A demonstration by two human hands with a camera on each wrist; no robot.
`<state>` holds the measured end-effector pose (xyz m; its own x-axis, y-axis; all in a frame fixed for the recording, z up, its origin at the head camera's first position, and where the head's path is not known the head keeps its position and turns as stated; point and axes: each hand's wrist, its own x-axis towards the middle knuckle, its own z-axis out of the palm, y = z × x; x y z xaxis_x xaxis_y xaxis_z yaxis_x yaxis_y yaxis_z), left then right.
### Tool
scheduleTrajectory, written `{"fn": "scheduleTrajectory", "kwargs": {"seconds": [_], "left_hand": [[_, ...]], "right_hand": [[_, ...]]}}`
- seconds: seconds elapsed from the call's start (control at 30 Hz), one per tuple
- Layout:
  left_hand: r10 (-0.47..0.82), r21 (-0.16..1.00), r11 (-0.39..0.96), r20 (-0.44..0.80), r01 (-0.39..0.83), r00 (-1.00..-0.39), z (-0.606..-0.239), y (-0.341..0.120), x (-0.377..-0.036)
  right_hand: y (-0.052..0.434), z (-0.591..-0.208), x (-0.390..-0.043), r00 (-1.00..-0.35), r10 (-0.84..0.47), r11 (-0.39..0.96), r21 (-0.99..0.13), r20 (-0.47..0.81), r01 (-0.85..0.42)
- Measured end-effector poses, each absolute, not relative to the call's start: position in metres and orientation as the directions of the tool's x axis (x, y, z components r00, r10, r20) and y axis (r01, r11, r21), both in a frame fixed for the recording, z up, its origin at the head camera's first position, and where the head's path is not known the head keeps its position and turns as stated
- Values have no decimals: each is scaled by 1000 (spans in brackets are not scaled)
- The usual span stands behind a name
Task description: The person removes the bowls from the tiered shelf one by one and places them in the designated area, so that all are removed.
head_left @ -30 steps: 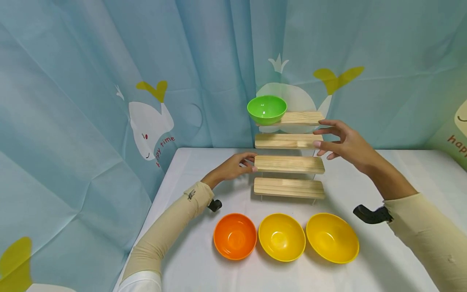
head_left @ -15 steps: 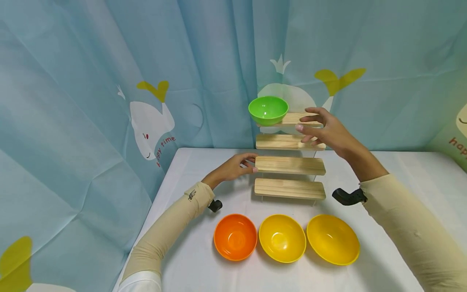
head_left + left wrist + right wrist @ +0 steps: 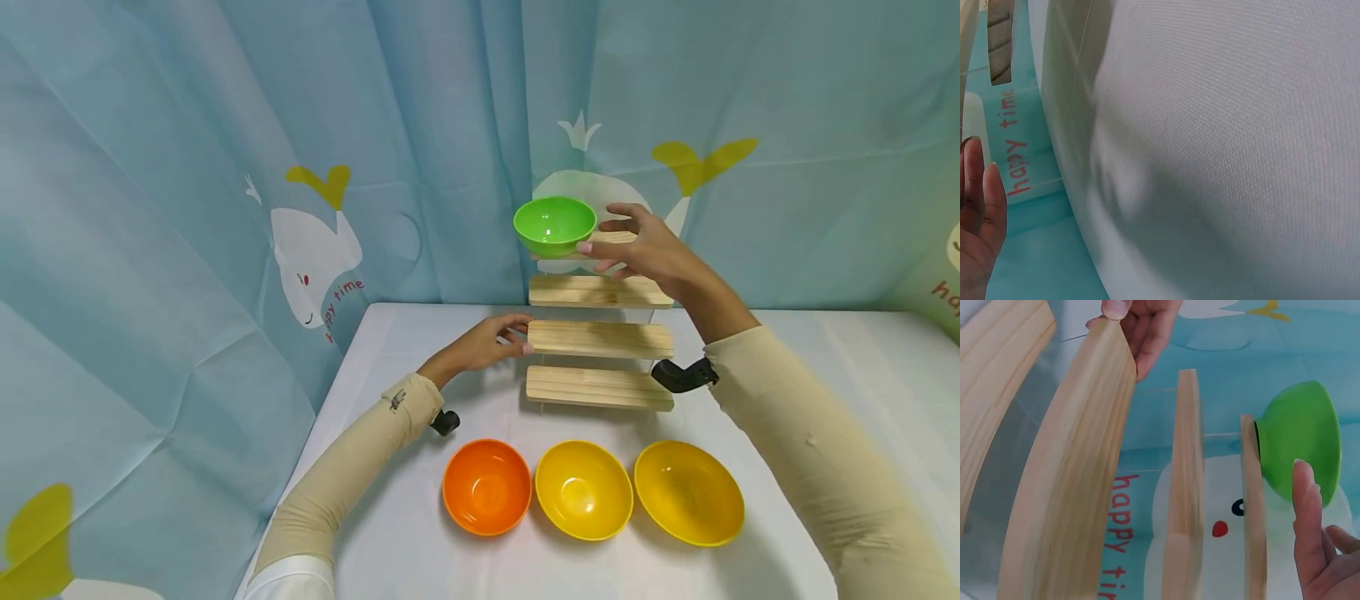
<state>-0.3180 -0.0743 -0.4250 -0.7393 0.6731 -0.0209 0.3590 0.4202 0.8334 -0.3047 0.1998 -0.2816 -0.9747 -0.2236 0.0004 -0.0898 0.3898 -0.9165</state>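
A green bowl (image 3: 554, 225) (image 3: 1300, 440) sits at the left end of the top plank of a four-step wooden shelf (image 3: 600, 338). My right hand (image 3: 600, 237) is at the bowl's right side on that top plank. Its fingers (image 3: 1307, 512) are straight, just beside the bowl and not curled round it. My left hand (image 3: 498, 337) pinches the left end of the second plank from the bottom. In the right wrist view its thumb and fingers (image 3: 1141, 325) lie on opposite faces of that plank. The left wrist view shows only fingers (image 3: 979, 212) and white cloth.
In front of the shelf an orange bowl (image 3: 487, 486) and two yellow bowls (image 3: 583, 489) (image 3: 688, 492) stand in a row on the white table (image 3: 825, 375). A blue whale-print curtain (image 3: 225, 167) closes off the back and left.
My right hand has moved left and a little up along the shelf, from the right end of the planks to the green bowl. The left hand has stayed on its plank.
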Motion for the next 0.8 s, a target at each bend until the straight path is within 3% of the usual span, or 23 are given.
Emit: {"fn": "scheduleTrajectory", "kwargs": {"seconds": [0.8], "left_hand": [[666,829,431,-27,355,-746,-424,-75,-316]], "right_hand": [[170,-290,-331,-960,-278,299,-948,26,-112]]}}
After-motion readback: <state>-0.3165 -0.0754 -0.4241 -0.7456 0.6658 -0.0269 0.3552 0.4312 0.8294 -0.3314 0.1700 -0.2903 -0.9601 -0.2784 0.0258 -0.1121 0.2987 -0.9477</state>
